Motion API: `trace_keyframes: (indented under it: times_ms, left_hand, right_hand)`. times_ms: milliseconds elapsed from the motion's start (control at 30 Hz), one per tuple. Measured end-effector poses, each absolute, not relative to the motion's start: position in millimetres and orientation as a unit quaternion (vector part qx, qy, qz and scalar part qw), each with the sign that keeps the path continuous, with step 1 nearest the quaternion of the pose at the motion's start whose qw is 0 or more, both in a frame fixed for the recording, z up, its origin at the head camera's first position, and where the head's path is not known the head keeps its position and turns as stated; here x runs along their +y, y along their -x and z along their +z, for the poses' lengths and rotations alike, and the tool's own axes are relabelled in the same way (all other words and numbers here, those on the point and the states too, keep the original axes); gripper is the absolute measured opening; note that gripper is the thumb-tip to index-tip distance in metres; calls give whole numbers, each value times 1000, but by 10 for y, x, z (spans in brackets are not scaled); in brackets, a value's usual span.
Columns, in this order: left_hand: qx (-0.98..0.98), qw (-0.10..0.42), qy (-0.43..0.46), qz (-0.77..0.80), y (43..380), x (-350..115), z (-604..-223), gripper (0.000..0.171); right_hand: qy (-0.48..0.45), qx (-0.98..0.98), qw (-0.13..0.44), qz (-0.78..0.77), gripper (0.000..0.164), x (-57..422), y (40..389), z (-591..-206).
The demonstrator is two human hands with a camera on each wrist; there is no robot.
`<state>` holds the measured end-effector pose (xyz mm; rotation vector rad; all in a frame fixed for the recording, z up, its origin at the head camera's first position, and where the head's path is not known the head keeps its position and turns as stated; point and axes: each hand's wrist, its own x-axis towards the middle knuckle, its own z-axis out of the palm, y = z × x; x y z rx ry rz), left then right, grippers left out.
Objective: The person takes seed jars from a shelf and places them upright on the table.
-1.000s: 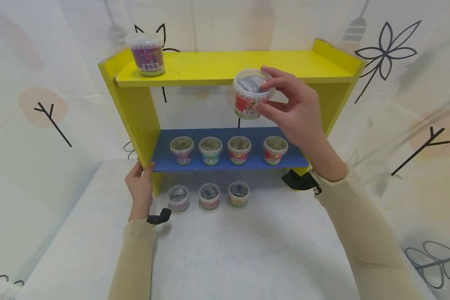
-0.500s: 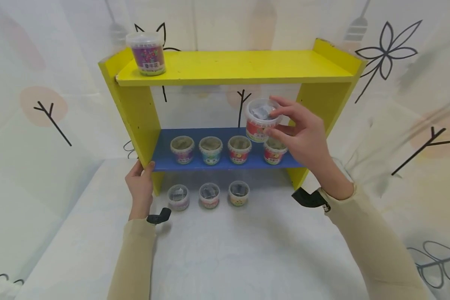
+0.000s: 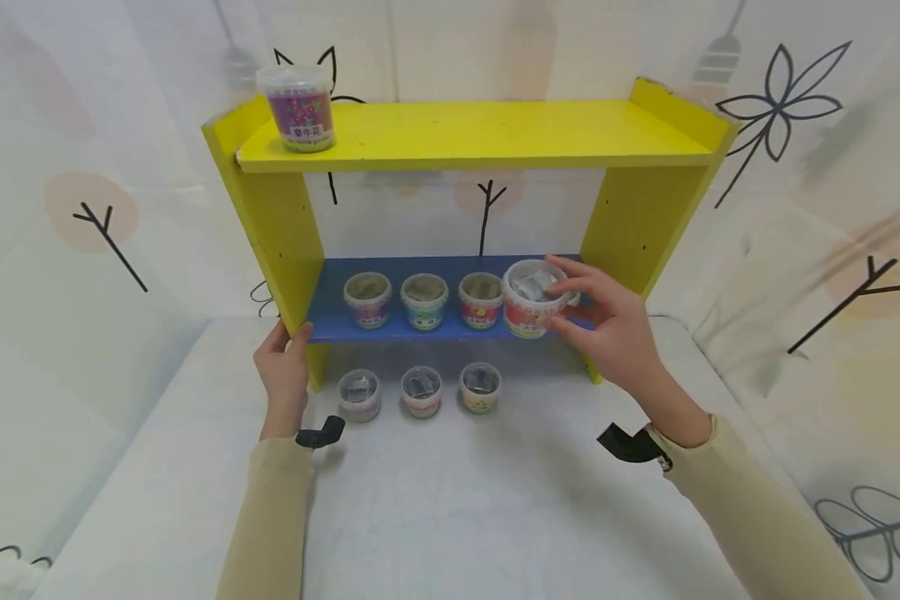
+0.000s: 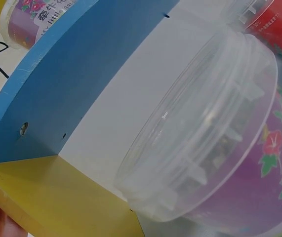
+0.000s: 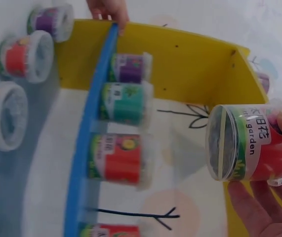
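My right hand point(image 3: 607, 325) pinches a small clear plastic tub point(image 3: 527, 312) with a red label between thumb and fingers. The tub is upright in front of the blue shelf board point(image 3: 390, 334), and a silvery packet shows inside its top. In the head view it hides the rightmost tub on that board; the right wrist view shows that red-labelled tub point(image 5: 113, 230) at its lower edge. At the left, my left hand point(image 3: 283, 371) grips the side of the yellow shelf unit point(image 3: 270, 225), thumb at the blue board's end.
On the blue board stand a purple tub point(image 3: 368, 312), a teal tub point(image 3: 424, 314) and a red tub point(image 3: 481, 312). A larger purple tub point(image 3: 300, 112) sits on the top board. Three tubs, one purple point(image 3: 360, 408), stand on the white table point(image 3: 450, 517) below.
My right hand has lowered the red-labelled tub from the top board's height to in front of the blue board, shifting slightly right. My left hand keeps its hold on the shelf unit.
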<state>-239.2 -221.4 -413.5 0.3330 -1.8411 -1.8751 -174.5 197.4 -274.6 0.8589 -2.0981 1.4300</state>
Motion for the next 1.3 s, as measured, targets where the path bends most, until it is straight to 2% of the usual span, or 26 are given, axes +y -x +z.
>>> trace_keyframes:
  times_ms: [500,1300]
  left_hand:
    - [-675,237,-136,-686,2386,-2203,-4132,44]
    - [-673,239,-134,-687,2387,-2208,-4119,43]
  right_hand:
    - [-331,-759,202,523,35,2226,1634,-3298]
    - [-218,-787,143,560,27,2390,1729,-3907]
